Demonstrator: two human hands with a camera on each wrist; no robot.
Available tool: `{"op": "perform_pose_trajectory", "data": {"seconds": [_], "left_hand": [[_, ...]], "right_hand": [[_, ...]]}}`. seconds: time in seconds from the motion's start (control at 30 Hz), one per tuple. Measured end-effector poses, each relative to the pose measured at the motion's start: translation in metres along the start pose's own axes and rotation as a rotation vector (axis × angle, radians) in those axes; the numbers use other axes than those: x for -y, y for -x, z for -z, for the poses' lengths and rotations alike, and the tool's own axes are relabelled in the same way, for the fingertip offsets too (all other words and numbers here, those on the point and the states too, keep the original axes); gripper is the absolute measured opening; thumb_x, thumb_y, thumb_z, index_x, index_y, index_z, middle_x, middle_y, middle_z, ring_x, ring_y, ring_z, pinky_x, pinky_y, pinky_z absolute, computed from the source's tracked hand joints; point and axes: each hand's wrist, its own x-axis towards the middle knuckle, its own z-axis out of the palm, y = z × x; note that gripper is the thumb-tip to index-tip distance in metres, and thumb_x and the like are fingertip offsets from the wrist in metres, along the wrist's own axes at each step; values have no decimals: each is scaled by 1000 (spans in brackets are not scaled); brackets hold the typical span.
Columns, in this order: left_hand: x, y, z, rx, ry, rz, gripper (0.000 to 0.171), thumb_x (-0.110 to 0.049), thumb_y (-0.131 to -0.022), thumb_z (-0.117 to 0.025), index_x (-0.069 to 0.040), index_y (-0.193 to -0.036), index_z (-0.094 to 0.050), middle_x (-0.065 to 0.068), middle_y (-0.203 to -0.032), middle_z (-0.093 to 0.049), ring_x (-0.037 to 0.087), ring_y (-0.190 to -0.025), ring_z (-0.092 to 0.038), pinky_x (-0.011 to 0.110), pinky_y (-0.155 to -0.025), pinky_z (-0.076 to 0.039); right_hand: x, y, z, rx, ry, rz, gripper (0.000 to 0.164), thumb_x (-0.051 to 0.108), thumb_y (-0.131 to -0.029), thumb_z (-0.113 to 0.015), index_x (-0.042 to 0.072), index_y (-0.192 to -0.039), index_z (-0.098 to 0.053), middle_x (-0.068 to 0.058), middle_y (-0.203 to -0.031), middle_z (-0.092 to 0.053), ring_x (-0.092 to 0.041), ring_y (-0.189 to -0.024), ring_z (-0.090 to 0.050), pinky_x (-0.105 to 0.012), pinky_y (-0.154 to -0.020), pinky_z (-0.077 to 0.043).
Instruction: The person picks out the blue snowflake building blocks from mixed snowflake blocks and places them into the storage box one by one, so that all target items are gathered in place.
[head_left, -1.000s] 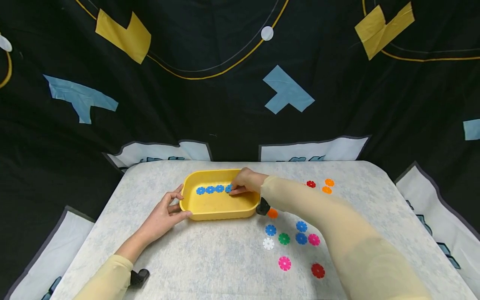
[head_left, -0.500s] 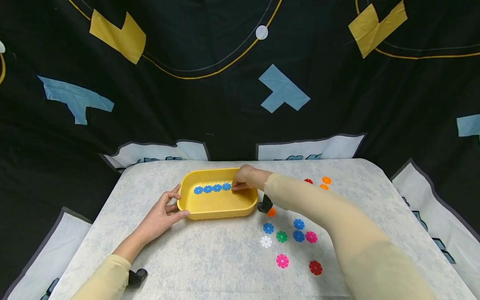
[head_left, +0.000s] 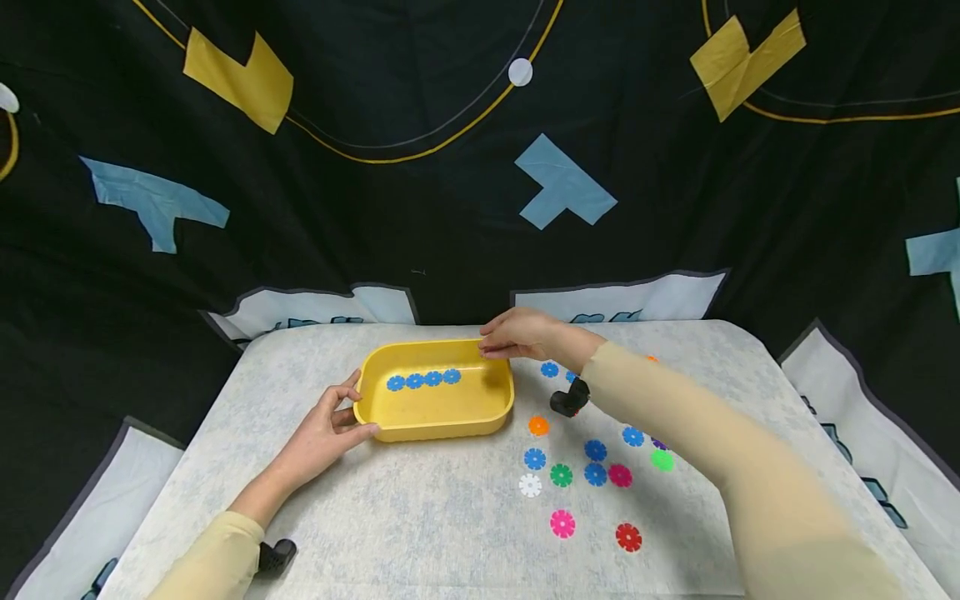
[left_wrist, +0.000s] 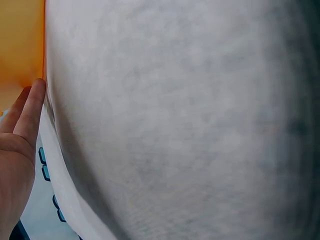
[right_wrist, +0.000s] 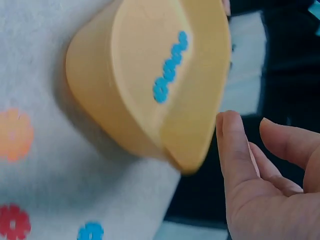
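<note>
Right hand (head_left: 521, 332) has lifted out of the yellow tray (head_left: 450, 430) since the last frame, from beside the disc row up to the far right corner. Tray and row look unmoved.

Right hand: fingers extended, thumb apart, nothing held; wrist view shows it off the rim. Left hand (head_left: 330, 429): grips the tray's left end, thumb at the front corner, fingers along the side.

Four blue discs (head_left: 433, 378) lie flat on the tray floor, edge to edge, toward the back wall; can't tell if they interlock.

Handling guess: discs look like thin plastic, light, fairly stiff, hard to get a nail under when flat, liable to skid on smooth plastic. Pinch by opposite notched edges, or slide against the wall. Tray looks light and rigid, so a nudge could shift it; best hold is rim plus outer wall.

Right of the tray on the table (head_left: 420, 517): loose orange disc (head_left: 538, 426), white disc (head_left: 530, 485), green disc (head_left: 561, 475), red disc (head_left: 628, 537), more in pink and blue. Light green disc (head_left: 662, 460) sits by the sleeve (head_left: 697, 417). In the way: right forearm and wrist camera (head_left: 570, 398) cover some discs behind, can't count those
</note>
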Motion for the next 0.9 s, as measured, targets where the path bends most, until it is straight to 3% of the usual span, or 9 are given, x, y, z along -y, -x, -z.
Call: {"op": "perform_pose_trajectory", "data": {"seconds": [0.2,0.43,0.67,0.8,0.9], "left_hand": [[0,-1,-1,-9,-18,4,66,-46,-90,-78,-7,-126,-40,-4,-171,-13,38,-136,-51,29,-97,-51],[1,-1,-1,-3,26,-3,64,-42,-90,-79,-6,-125,-39,-4,-171,-13,39,-137,-49,20,-93,-50],[2,-1,-1,-9,21,-10,61,-41,-91,-79,-8,-124,-40,-5,-170,-14,39,-136,-50,20,-94,-49],[3,-1,-1,-14,12,-12,61,-43,-91,-78,-8,-124,-40,-5,-170,-15,39,-136,-50,27,-98,-49],[3,-1,-2,-17,9,-9,62,-44,-92,-77,-7,-124,-40,-5,-170,-15,40,-137,-50,34,-100,-50]], "right_hand": [[-3,26,37,-9,-22,94,39,1,-103,-60,-3,-140,-54,-21,-125,-67,-31,-113,-68,-41,-102,-51],[-18,50,75,-76,-57,130,40,2,-103,-59,-4,-142,-51,-14,-117,-69,-30,-114,-68,-40,-101,-50],[-44,59,99,-89,0,143,43,3,-104,-57,-8,-145,-47,-22,-131,-62,-36,-123,-61,-43,-104,-48],[-59,59,110,-89,28,159,46,5,-105,-56,-9,-147,-44,-29,-145,-51,-37,-129,-57,-42,-105,-47],[-70,58,115,-102,110,180,47,8,-105,-58,-8,-147,-44,-29,-149,-48,-37,-130,-57,-43,-106,-46]]}}
